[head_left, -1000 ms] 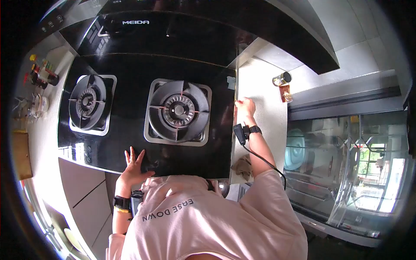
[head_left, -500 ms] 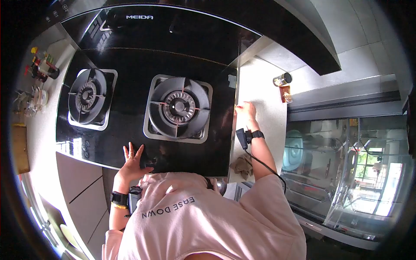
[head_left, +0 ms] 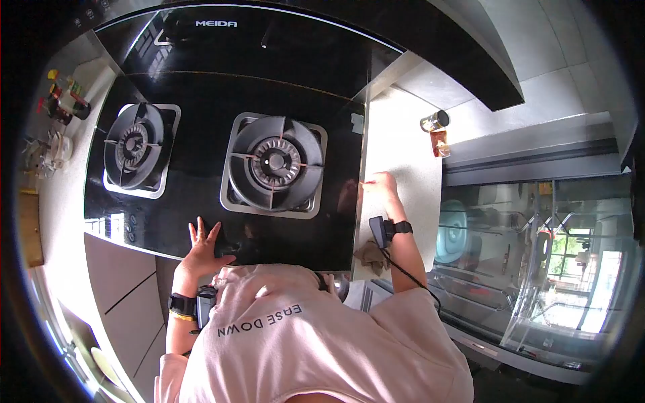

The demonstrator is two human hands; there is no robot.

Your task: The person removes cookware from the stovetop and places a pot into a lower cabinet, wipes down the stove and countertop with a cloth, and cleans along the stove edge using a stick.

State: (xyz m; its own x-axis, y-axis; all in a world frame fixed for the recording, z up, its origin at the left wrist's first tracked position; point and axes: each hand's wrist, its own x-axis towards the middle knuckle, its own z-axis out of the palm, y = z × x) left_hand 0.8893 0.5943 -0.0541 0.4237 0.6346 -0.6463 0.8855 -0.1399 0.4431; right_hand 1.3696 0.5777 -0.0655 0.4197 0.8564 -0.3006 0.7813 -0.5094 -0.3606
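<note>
My left hand point(head_left: 199, 256) rests at the front edge of the black glass gas cooktop point(head_left: 195, 235), fingers spread and nothing in them. At the cooktop's right edge, over the white counter, is my right hand point(head_left: 381, 190). Its fingers are bent and pressed together, the tips against the seam between glass and counter. Whatever they pinch, if anything, is hidden or too small to name. A round burner with a pan support point(head_left: 276, 163) lies between and beyond my hands. Closer to me than the right hand, a crumpled brown cloth point(head_left: 371, 258) lies on the counter.
A second burner point(head_left: 133, 148) sits on the left. A dark-lidded jar point(head_left: 435, 121) and a small reddish-brown packet point(head_left: 439, 144) stand at the right wall. Bottles point(head_left: 66, 101) line the left counter. A glass-fronted cabinet point(head_left: 510, 269) is at right; a range hood point(head_left: 463, 54) overhangs.
My right hand has slid a little toward me along the cooktop's right edge. The left hand stays in place, spread. The view has shifted slightly.
</note>
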